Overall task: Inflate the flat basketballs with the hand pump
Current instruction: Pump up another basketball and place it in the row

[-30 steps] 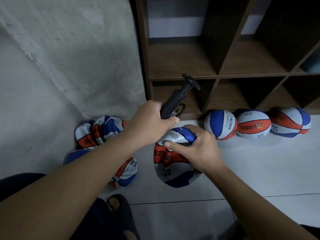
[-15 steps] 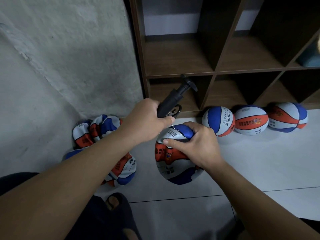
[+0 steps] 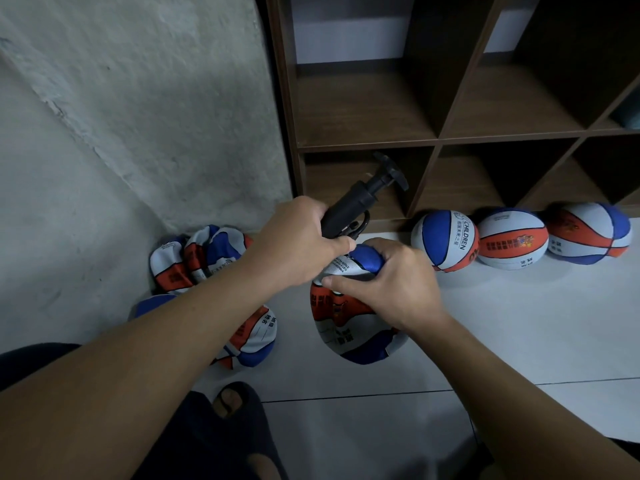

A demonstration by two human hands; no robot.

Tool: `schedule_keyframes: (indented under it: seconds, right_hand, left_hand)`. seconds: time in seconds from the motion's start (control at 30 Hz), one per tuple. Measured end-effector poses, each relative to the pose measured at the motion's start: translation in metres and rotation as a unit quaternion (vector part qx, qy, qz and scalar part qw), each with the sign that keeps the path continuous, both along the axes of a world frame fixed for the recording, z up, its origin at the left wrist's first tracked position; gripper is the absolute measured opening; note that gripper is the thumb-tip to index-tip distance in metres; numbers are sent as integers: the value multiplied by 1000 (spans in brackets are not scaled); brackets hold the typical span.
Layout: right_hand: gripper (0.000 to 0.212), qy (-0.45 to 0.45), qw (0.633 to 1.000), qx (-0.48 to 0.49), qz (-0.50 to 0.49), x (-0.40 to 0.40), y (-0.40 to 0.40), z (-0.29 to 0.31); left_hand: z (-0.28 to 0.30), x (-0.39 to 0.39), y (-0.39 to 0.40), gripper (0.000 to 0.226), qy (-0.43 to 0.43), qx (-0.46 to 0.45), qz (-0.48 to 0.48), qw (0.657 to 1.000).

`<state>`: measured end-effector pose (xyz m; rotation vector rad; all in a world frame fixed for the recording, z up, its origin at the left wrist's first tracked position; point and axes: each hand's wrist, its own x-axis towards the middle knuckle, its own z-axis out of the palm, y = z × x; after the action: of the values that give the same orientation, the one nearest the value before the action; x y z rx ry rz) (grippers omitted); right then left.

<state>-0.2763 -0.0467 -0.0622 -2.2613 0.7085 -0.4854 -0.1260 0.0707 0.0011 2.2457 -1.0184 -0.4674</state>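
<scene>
A flat, crumpled blue, white and orange basketball (image 3: 349, 327) stands on the floor in the middle. My right hand (image 3: 384, 285) grips its folded top edge. My left hand (image 3: 294, 240) grips the lower barrel of the black hand pump (image 3: 356, 202), which slants up and to the right, its T-handle toward the shelf. The pump's needle end sits at the ball's top, hidden between my hands. Several more flat balls (image 3: 204, 254) lie heaped at the left by the wall. Three round, inflated balls (image 3: 446, 240) sit in a row at the right.
A dark wooden cubby shelf (image 3: 433, 140) stands right behind the balls. A rough grey wall (image 3: 121, 116) closes off the left side. My foot in a dark sandal (image 3: 232, 403) is on the white tiled floor (image 3: 536, 327) at the bottom.
The pump's needle end has closed in on the ball's top between my hands. Both hands keep their grips, and the view has shifted slightly.
</scene>
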Motion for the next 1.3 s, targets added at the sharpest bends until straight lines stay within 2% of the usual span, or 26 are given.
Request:
schedule_keyframes:
  seconds: [0.47,0.7,0.9,1.1,1.3]
  right_hand:
    - [60,17,997,-63,-28,7,-4,-2]
    - [59,-16,998,-39,-36,6,-2,-9]
    - [57,-25,1000,-5,-12,7,-2,-4]
    - [66,-1,999,-42,20,13,-9,-11]
    - [50,1,991,-26,132,16,-13,-22]
  left_hand:
    - [-20,-3,-4,28,112,-10,16,994]
    - [-21,-12,-6,42,169,-7,31,985]
    - [-15,4,0,27,197,2,5,980]
    - [-11,18,10,20,212,-8,22,977]
    - [-19,22,15,13,183,7,44,982]
